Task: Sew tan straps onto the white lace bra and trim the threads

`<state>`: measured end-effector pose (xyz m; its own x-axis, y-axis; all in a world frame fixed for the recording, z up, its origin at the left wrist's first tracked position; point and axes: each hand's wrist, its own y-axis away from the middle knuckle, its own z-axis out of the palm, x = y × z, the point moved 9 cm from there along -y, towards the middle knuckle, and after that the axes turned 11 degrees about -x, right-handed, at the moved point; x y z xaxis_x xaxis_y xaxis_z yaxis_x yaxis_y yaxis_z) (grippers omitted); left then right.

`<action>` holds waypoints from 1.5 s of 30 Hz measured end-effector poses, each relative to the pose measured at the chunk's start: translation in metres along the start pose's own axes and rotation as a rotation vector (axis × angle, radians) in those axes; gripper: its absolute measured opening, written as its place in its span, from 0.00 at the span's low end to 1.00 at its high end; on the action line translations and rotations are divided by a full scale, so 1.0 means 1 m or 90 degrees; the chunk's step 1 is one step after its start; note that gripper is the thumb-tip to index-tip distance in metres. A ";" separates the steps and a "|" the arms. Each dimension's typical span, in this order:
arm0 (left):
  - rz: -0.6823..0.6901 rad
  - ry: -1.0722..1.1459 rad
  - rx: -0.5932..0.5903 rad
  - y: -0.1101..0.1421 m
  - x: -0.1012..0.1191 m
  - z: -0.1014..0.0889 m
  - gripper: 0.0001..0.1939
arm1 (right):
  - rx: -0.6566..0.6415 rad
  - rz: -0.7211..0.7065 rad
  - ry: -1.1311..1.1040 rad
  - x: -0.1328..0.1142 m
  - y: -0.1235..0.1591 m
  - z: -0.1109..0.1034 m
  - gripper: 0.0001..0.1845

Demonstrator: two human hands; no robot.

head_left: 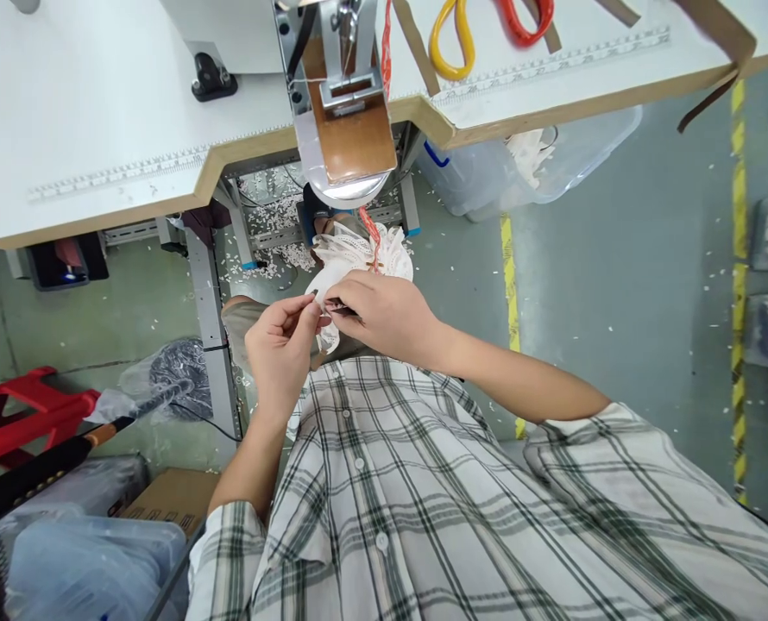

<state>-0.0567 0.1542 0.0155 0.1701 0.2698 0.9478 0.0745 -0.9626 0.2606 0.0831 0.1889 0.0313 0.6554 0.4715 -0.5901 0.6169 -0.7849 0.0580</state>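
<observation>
Above my lap, my left hand [283, 342] pinches the edge of a piece of white fabric [332, 272] between thumb and fingertips. My right hand [387, 317] is closed beside it, nearly touching the left fingertips. From its curled fingers shows a small dark metal tool that looks like thread snips [341, 308], mostly hidden by the hand. More of the white fabric, with rows of small holes and ruffled edges, lies behind my hands. A red cord [372, 231] hangs down over it toward my right hand.
A sewing machine [351, 129] overhangs the white table edge [125, 203] ahead. Yellow [452, 43] and red [525, 19] looped handles and brown strips lie on the tabletop. A clear plastic bin [487, 177] stands underneath. A red stool [18, 414] is at left.
</observation>
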 end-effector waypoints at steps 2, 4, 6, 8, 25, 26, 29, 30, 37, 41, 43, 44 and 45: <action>0.029 -0.042 0.000 0.001 0.002 0.002 0.10 | -0.042 0.024 0.045 0.000 -0.004 0.004 0.12; 0.049 -0.102 -0.003 0.002 0.003 0.005 0.09 | -0.085 0.040 0.085 0.000 -0.009 0.009 0.11; 0.052 -0.139 -0.012 0.000 0.001 0.007 0.08 | -0.124 0.052 0.107 0.001 -0.014 0.014 0.10; 0.026 -0.106 -0.022 -0.005 -0.007 0.006 0.08 | -0.144 0.063 0.096 0.004 -0.017 0.017 0.09; -0.096 0.230 0.001 -0.006 -0.024 -0.007 0.12 | -0.064 0.096 -0.426 0.020 0.018 0.010 0.04; -0.092 0.217 0.004 -0.005 -0.021 -0.007 0.12 | -0.085 0.079 -0.436 0.012 0.018 0.011 0.03; -0.073 0.173 0.013 -0.002 -0.014 -0.009 0.11 | -0.154 0.061 -0.477 -0.002 0.015 0.017 0.05; -0.063 0.160 0.017 -0.002 -0.012 -0.009 0.11 | -0.172 0.064 -0.487 -0.005 0.014 0.019 0.06; -0.017 0.108 0.028 0.003 0.002 -0.011 0.08 | -0.146 0.066 -0.413 -0.007 0.011 0.013 0.10; -0.015 0.081 0.034 0.004 0.005 -0.012 0.08 | -0.149 0.073 -0.399 -0.006 0.009 0.013 0.12; -0.018 0.065 0.033 0.004 0.005 -0.012 0.09 | -0.154 0.081 -0.401 -0.005 0.009 0.013 0.12; -0.018 0.061 0.031 0.003 0.005 -0.012 0.09 | -0.153 0.082 -0.400 -0.005 0.009 0.013 0.12; -0.017 0.059 0.030 0.003 0.005 -0.012 0.09 | -0.153 0.083 -0.399 -0.004 0.009 0.013 0.12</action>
<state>-0.0676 0.1519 0.0229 0.0754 0.2891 0.9543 0.1248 -0.9523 0.2786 0.0801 0.1748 0.0241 0.3994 0.0008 -0.9168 0.6772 -0.6743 0.2945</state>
